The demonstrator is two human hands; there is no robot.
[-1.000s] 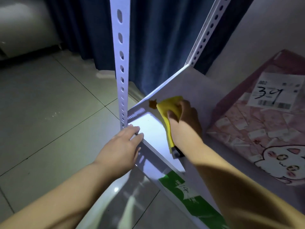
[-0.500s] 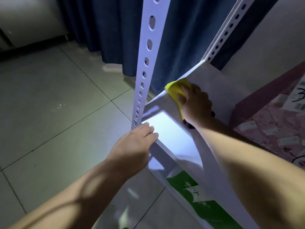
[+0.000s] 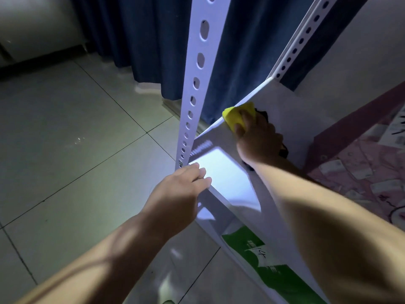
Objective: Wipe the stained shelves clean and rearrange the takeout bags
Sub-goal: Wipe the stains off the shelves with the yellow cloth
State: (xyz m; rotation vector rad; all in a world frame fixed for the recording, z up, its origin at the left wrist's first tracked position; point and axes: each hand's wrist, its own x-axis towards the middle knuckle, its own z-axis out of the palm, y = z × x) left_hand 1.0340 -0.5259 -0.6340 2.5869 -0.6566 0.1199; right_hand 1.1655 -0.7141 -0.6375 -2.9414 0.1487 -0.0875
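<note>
A white metal shelf (image 3: 291, 119) runs from the lower right up to its left end, with a bright glare patch near the front corner. My right hand (image 3: 258, 139) presses a yellow sponge (image 3: 236, 116) with a dark underside onto the shelf near its left edge, fingers curled over it. My left hand (image 3: 182, 189) rests on the shelf's front corner, beside the perforated white upright post (image 3: 197, 84). A pink patterned takeout bag (image 3: 361, 167) sits on the shelf at the right. A green and white bag (image 3: 269, 262) shows on the level below.
A dark blue curtain (image 3: 153, 40) hangs behind the shelving. Grey floor tiles (image 3: 65, 139) spread out to the left. A second perforated post (image 3: 302, 38) rises at the shelf's back corner against a pale wall (image 3: 361, 51).
My right hand has pushed the sponge farther along the shelf toward its left edge, over the spot where an orange-brown stain showed; the stain is no longer visible. The view has shifted right. The left hand stays put.
</note>
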